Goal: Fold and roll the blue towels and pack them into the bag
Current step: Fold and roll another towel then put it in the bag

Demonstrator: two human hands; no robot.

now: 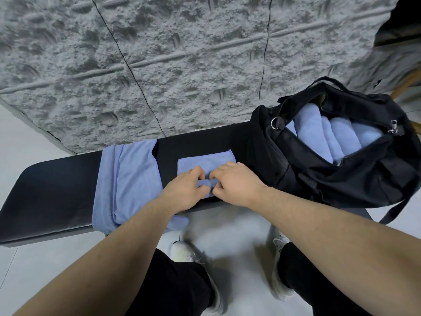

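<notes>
Our left hand (185, 190) and right hand (235, 184), close together, pinch the near end of the folded towel (206, 165) on the black bench (57, 190), a light, limp cloth we judge best rolled from that edge, its long axis running away from us, beside the bag (337, 179).

A long black padded worktop (52, 188) stands on a pale tiled floor (25, 133) before a rough grey textured wall (159, 53), with two white sneakers (182, 249) on the floor below the worktop.
</notes>
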